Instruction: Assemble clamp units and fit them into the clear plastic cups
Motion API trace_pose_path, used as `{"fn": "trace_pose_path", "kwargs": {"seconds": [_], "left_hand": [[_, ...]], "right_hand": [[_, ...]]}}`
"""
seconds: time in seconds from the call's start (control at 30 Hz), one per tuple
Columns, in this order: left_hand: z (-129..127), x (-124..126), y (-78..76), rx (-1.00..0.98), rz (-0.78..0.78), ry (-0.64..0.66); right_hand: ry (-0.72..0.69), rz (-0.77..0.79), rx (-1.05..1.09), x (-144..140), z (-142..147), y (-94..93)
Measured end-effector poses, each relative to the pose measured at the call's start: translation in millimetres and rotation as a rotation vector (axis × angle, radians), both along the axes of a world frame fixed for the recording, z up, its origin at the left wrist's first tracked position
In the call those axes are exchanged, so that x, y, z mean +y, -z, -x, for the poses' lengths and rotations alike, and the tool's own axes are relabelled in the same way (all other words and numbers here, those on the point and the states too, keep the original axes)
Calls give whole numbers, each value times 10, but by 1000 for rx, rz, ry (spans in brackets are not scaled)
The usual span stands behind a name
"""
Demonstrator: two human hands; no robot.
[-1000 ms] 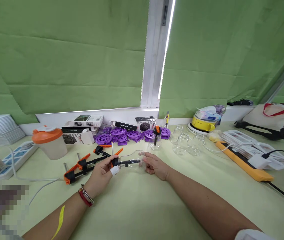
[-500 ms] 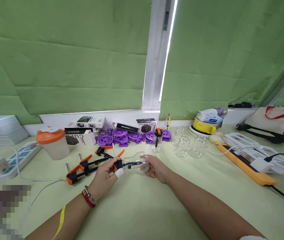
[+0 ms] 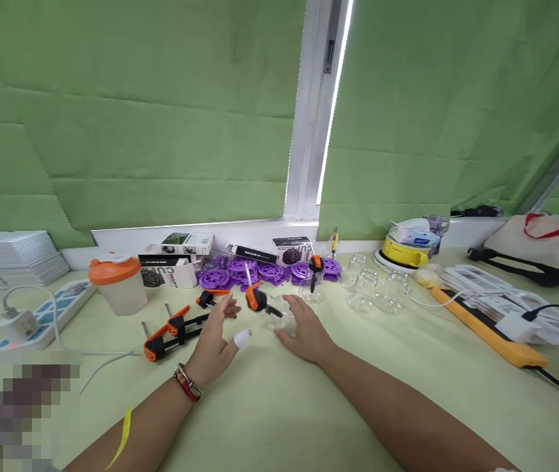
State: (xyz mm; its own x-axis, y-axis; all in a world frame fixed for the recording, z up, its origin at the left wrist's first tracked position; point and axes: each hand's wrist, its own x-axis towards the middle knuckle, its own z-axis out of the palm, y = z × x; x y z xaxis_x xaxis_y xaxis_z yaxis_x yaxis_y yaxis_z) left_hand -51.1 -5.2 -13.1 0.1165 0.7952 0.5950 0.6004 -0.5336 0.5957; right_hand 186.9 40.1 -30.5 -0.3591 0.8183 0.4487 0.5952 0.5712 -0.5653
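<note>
With our left hand (image 3: pixel 216 351) empty, fingers spread, and our right hand (image 3: pixel 310 333) curved at the glass (image 3: pixel 286 320), grip unclear, we should steady the tilted clamp (image 3: pixel 258 299) short of the table's (image 3: pixel 269 406) far edge.

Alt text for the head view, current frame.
A person's right hand curves around a clear glass vessel beside a tilted orange-and-black tool; the left hand is open, holding nothing. Behind them on a pale green table: purple spoked plastic discs and, to the right, more clear glassware.
</note>
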Motion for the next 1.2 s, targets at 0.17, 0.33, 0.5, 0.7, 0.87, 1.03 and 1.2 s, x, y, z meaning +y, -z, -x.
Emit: {"fn": "trace_pose_path", "kwargs": {"seconds": [0.17,0.33,0.5,0.7,0.87,1.03,1.2], "left_hand": [[267,178,-115,455,-31,-519],[329,222,-87,711,137,-521],[288,209,-1,788,238,-430],[287,230,65,783,222,-303],[189,156,27,799,182,-186],[67,53,-71,837,74,-30],[118,102,-86,773,-29,-174]], "right_hand": [[181,174,-50,165,44,29],[261,196,-124,345,96,35],[326,167,-142,498,151,63],[351,185,-76,531,114,101],[329,177,-13,478,84,108],[328,64,-29,370,16,4],[502,-240,113,376,-387,-249]]}}
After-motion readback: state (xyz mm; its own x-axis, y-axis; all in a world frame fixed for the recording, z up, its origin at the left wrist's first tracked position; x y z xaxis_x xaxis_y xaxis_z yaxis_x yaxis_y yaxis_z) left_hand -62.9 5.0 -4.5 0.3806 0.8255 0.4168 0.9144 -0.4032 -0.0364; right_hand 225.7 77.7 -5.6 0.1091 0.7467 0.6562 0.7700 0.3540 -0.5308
